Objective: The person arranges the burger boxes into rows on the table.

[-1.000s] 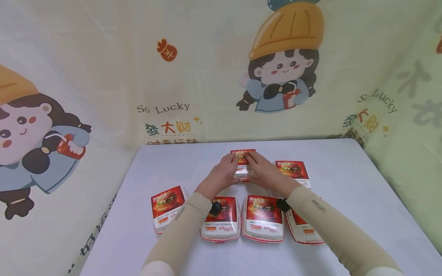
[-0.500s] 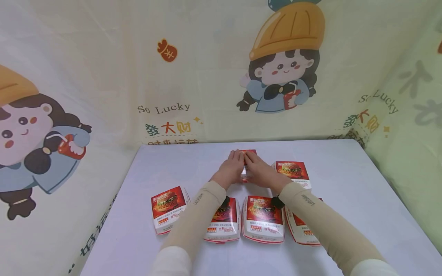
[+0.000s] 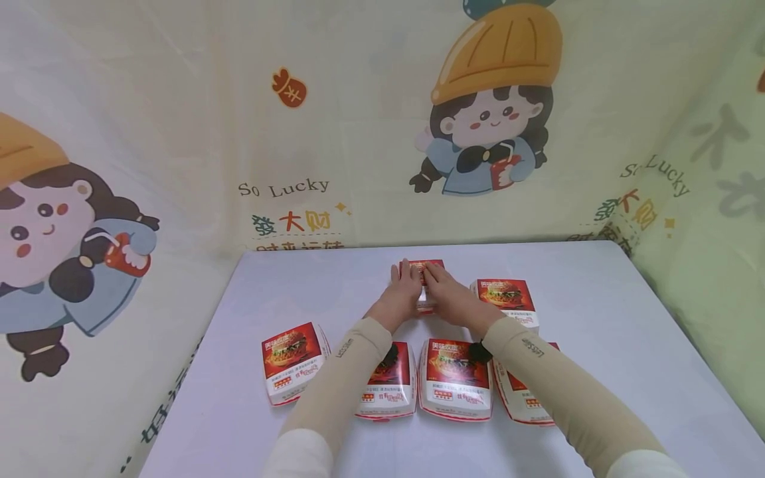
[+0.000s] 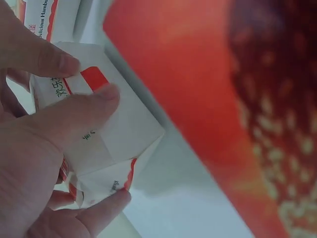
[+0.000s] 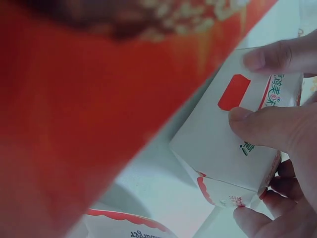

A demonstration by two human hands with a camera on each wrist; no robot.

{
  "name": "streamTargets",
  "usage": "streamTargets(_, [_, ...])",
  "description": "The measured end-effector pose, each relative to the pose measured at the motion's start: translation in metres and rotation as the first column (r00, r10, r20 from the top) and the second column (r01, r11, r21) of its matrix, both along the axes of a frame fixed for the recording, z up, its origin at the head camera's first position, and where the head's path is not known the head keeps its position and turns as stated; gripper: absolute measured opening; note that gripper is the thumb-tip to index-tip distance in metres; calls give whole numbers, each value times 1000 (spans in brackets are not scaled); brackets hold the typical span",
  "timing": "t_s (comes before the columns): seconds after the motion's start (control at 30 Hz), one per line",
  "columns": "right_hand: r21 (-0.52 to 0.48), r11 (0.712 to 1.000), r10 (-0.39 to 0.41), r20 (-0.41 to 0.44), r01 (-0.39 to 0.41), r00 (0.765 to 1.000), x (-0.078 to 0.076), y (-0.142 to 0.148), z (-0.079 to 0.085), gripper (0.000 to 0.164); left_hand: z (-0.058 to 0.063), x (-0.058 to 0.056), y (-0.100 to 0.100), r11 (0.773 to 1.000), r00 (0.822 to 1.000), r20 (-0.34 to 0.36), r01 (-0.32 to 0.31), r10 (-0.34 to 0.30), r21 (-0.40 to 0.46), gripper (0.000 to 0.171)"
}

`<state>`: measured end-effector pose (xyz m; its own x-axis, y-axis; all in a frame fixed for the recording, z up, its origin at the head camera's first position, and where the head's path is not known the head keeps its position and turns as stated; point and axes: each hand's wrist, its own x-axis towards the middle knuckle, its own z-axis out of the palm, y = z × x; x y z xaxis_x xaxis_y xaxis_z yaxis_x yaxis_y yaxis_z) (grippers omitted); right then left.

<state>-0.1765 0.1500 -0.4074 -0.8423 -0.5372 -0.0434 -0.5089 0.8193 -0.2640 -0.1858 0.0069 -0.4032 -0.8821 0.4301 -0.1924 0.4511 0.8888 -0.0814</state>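
Observation:
A red and white burger box (image 3: 424, 300) sits at the back middle of the table, between both hands. My left hand (image 3: 399, 295) grips its left part and my right hand (image 3: 459, 302) its right part, fingers over the printed lid. In the left wrist view, two thumbs press on the white front side of the box (image 4: 129, 116), near a red tab, while other fingers curl round its edges. The right wrist view shows the same box (image 5: 203, 134) with thumbs against its front side. Part of the lid is hidden under the hands.
Another burger box (image 3: 507, 299) stands right of the hands. One more burger box (image 3: 291, 358) lies turned at the left. Nearer me stand a partly covered box (image 3: 391, 392), a middle box (image 3: 457, 382) and a box (image 3: 526, 395) under my right forearm. Printed cloth (image 3: 382, 133) hangs behind the table.
My left hand has shifted right and over the lid, closer to the right hand. The right hand has moved slightly left. The other boxes stay in place.

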Motion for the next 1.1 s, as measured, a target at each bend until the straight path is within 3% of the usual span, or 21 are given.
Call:
streamTargets(0.27, [5,1000,-7,-11,7,1000,4,0,6,73,5,3,-3,992,994,80,-78,71,95,79])
streamTargets(0.5, [18,998,-53,42,52,998,9,5,14,75,10,6,-3,993,996,66,-60,54,106,86])
streamTargets(1.1, [-89,996,-21,-12,20,1000,39,26,16,76,16,29,2,993,996,81,13,-23,118,90])
